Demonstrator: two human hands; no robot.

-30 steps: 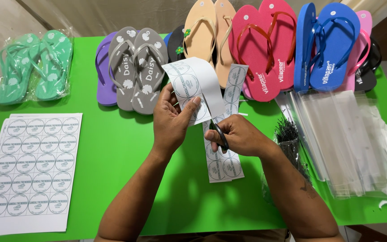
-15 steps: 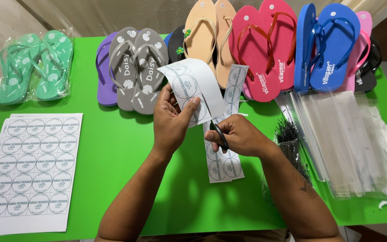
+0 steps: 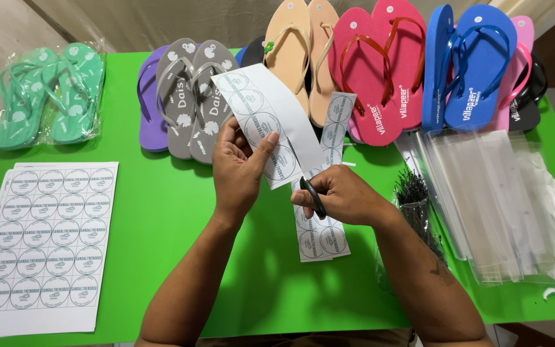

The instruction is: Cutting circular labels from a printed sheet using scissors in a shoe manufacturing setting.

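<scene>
**Hands cutting a strip of round labels above a green table**

A white strip of round labels (image 3: 261,122) is held up over the middle of the green table (image 3: 162,212), tilted so its upper end points toward the row of sandals. The left hand (image 3: 239,170) pinches its lower part, thumb on the printed face and fingers behind. The right hand (image 3: 342,196) is closed around the dark handles of a pair of scissors (image 3: 313,193), just beside the strip's lower edge; the blades are hidden, so whether they are apart cannot be told. Beneath the right hand lie cut label strips (image 3: 319,238), flat on the table. At the left edge rests a full sheet of round labels (image 3: 46,244). Along the far side stand bagged mint-green sandals (image 3: 49,96), grey sandals (image 3: 194,96), tan sandals (image 3: 303,51), red sandals (image 3: 377,71) and blue sandals (image 3: 473,64). To the right lie clear plastic bags (image 3: 489,199) and a bundle of dark ties (image 3: 412,193).
</scene>
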